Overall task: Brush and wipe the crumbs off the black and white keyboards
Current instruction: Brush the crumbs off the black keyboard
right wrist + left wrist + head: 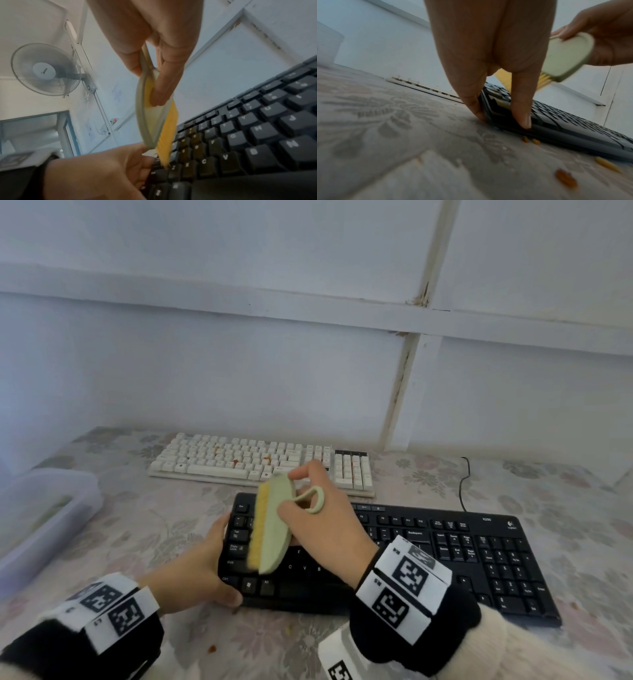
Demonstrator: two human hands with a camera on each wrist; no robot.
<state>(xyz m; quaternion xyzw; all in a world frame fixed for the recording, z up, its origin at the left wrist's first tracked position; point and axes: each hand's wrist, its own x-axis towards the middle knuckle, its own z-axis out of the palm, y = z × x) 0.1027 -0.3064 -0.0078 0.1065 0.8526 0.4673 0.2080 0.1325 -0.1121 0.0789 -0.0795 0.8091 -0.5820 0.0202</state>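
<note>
A person's right hand [322, 529] grips a pale green brush [274, 525] with yellow bristles, its long axis running near to far and bristles tilted left over the left end of the black keyboard [479, 556], which lies long-side left to right at the near edge of a floral-clothed table [565, 491]. The left hand [198, 570] clasps that keyboard's left end, thumb on its front edge. "K200" and a Logitech logo mark its far right corner. The white keyboard [239, 460], crumb-speckled, lies just behind. A translucent tub [51, 508] sits far left, contents unclear. Crumbs [565, 178] dot the cloth
</note>
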